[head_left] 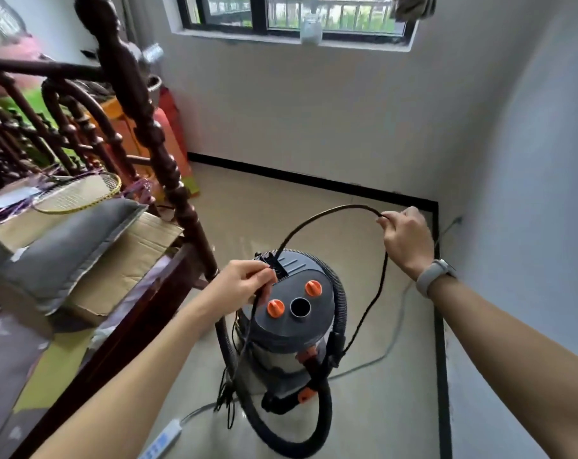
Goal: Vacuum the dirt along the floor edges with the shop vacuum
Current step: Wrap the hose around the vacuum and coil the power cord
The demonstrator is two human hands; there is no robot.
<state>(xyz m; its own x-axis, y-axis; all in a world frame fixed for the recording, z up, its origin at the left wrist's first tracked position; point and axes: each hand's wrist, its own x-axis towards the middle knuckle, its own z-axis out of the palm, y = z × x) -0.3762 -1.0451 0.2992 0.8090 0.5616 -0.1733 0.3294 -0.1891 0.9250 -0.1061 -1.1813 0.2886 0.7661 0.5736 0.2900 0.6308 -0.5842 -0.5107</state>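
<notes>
The shop vacuum (291,329) stands on the tiled floor in the middle, a steel drum with a grey lid and two orange knobs. Its black ribbed hose (317,422) loops around the drum down to the floor. My left hand (244,283) pinches the black power cord (317,217) at the lid's rear handle. My right hand (403,240) grips the same cord higher up to the right, so the cord arches between both hands and then hangs down the vacuum's right side.
A dark wooden bed frame (168,180) with cardboard, a grey cushion (66,246) and a racket fills the left. A white power strip (162,438) lies on the floor at the bottom. Black skirting (441,359) runs along the white walls; a window is above.
</notes>
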